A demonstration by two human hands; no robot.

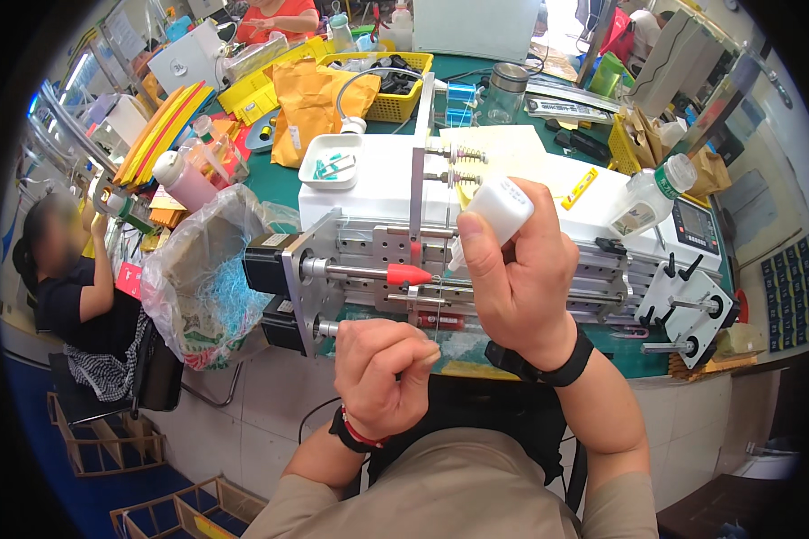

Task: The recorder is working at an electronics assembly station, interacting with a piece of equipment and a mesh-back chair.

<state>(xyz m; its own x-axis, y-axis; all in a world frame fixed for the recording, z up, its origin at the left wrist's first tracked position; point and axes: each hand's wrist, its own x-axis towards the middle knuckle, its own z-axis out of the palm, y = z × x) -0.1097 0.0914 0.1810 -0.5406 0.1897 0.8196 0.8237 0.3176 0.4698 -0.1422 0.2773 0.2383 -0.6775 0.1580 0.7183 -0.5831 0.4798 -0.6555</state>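
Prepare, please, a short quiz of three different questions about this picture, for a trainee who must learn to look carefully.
1. True or false: the right hand holds a small white bottle.
2. Choose one: what colour is the cone on the shaft?
A) blue
B) yellow
C) red
3. Complete: the blue threads lie inside a plastic ____.

Key
1. True.
2. C, red.
3. bag.
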